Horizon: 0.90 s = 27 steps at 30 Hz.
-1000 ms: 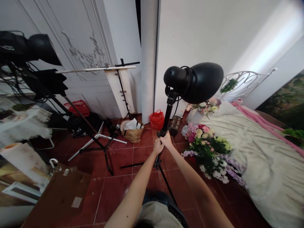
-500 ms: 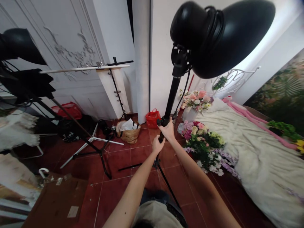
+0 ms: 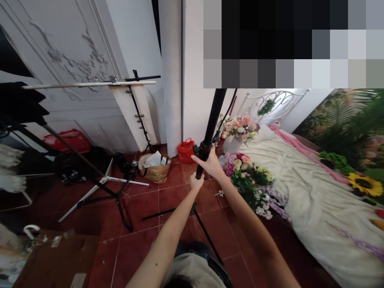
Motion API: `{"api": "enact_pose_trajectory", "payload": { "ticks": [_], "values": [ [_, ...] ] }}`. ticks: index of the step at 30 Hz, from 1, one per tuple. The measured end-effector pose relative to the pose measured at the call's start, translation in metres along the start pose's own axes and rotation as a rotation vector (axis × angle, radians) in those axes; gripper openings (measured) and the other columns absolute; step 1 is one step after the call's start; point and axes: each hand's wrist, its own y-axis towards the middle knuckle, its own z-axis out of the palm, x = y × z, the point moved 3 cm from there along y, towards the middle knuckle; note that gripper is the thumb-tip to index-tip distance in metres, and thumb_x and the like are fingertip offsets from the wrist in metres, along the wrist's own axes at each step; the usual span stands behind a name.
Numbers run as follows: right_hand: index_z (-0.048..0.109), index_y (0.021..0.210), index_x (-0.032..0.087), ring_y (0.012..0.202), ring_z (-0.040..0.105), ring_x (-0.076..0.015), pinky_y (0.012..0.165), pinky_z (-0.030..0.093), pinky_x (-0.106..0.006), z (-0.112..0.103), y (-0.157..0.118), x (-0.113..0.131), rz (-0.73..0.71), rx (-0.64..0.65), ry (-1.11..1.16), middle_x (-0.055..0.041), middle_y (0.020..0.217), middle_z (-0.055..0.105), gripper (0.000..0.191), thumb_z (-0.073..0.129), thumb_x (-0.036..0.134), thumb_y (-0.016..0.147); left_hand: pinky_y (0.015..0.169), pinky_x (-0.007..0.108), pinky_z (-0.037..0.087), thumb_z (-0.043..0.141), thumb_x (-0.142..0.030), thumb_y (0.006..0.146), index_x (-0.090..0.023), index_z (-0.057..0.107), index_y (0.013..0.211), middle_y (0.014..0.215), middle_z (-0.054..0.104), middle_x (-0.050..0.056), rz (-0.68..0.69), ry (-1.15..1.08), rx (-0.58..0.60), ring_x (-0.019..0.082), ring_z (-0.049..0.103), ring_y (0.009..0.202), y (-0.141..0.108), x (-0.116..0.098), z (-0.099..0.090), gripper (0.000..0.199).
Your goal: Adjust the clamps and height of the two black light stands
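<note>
A black light stand (image 3: 215,116) rises in front of me, with both my hands on its pole. My left hand (image 3: 197,182) wraps around the lower part of the pole. Just above, my right hand (image 3: 211,163) grips it under the black collar (image 3: 205,150), its thumb stretched left below the clamp knob (image 3: 196,150). A cable (image 3: 230,106) hangs along the pole's right side. Large pixel blocks cover the top of the stand. Its thin legs (image 3: 207,230) spread over the red tiles near my feet.
At left are another black stand (image 3: 120,214) and a cardboard box (image 3: 64,260). A straw bag (image 3: 157,173) and a red bag (image 3: 186,151) lie near the wall. Artificial flowers (image 3: 240,164) stand beside the bed with a cream cover (image 3: 312,208) at right.
The view has shifted right, so the surroundings slide left. Both hands keep their hold on the stand. The black lamp head seen earlier is now behind pixel blocks.
</note>
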Motion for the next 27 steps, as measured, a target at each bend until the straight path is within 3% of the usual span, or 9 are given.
{"api": "enact_pose_trajectory", "payload": {
  "ticks": [2,4,7,10,13,17,22,27],
  "values": [
    [0.028,0.132,0.016,0.108,0.055,-0.0232,0.09,0.047,-0.039,-0.008,-0.016,-0.018,-0.052,0.137,-0.011,-0.0136,0.12,0.054,0.078,0.068,0.045,0.072,0.061,0.028,0.047,0.06,-0.03,0.07,-0.014,0.064,0.071,0.067,0.066,0.007,-0.014,0.013,-0.016,0.02,0.063,0.066,-0.001,0.0,0.001,0.016],
    [0.027,0.136,0.019,0.118,0.05,-0.0229,0.094,0.046,-0.04,-0.018,-0.043,-0.05,-0.056,0.216,-0.069,-0.014,0.131,0.047,0.066,0.057,0.042,0.082,0.062,0.028,0.047,0.06,-0.034,0.071,-0.015,0.064,0.072,0.069,0.066,0.007,-0.005,-0.006,-0.026,0.02,0.063,0.068,-0.001,0.0,0.003,0.019],
    [0.035,0.136,0.02,0.127,0.042,-0.0247,0.103,0.037,-0.047,-0.024,-0.097,-0.11,0.001,0.224,-0.338,-0.015,0.135,0.045,0.05,0.041,0.036,0.09,0.064,0.028,0.047,0.06,-0.045,0.072,-0.015,0.063,0.074,0.068,0.065,0.005,0.019,-0.042,-0.042,0.019,0.062,0.068,-0.001,0.0,0.003,0.03],
    [0.025,0.144,0.02,0.136,0.028,-0.0233,0.108,0.031,-0.046,-0.012,-0.152,-0.151,0.033,0.255,-0.523,-0.0126,0.148,0.028,0.053,0.031,0.03,0.092,0.069,0.029,0.047,0.058,-0.051,0.072,-0.018,0.061,0.077,0.071,0.064,0.005,0.046,-0.031,-0.065,0.019,0.062,0.072,-0.002,-0.003,0.001,0.034],
    [0.013,0.148,0.021,0.14,0.016,-0.021,0.11,0.029,-0.043,0.009,-0.183,-0.166,0.046,0.279,-0.617,-0.008,0.152,0.019,0.055,0.024,0.028,0.094,0.076,0.03,0.047,0.057,-0.05,0.074,-0.02,0.06,0.08,0.078,0.064,0.004,0.063,-0.005,-0.083,0.019,0.061,0.08,-0.005,-0.009,-0.001,0.03],
    [0.003,0.148,0.019,0.141,0.009,-0.0203,0.113,0.021,-0.045,0.026,-0.18,-0.168,0.032,0.279,-0.68,-0.0064,0.153,0.016,0.056,0.02,0.026,0.095,0.079,0.03,0.045,0.055,-0.047,0.077,-0.021,0.056,0.081,0.082,0.061,0.003,0.098,0.032,-0.109,0.018,0.059,0.083,-0.008,-0.015,-0.003,0.026],
    [0.001,0.148,0.022,0.141,0.009,-0.0179,0.114,0.015,-0.046,0.021,-0.156,-0.172,-0.011,0.301,-0.708,-0.0046,0.153,0.014,0.054,0.016,0.026,0.096,0.074,0.028,0.044,0.051,-0.049,0.079,-0.021,0.052,0.082,0.078,0.056,0.001,0.138,0.083,-0.147,0.016,0.055,0.076,-0.01,-0.015,-0.002,0.028],
    [0.004,0.148,0.017,0.141,0.01,-0.0192,0.114,0.013,-0.046,0.021,-0.148,-0.18,0.011,0.294,-0.689,-0.0077,0.153,0.014,0.056,0.02,0.03,0.095,0.071,0.027,0.043,0.05,-0.046,0.081,-0.021,0.05,0.079,0.078,0.054,0.001,0.143,0.116,-0.211,0.015,0.054,0.073,-0.011,-0.013,-0.001,0.025]
  ]
}}
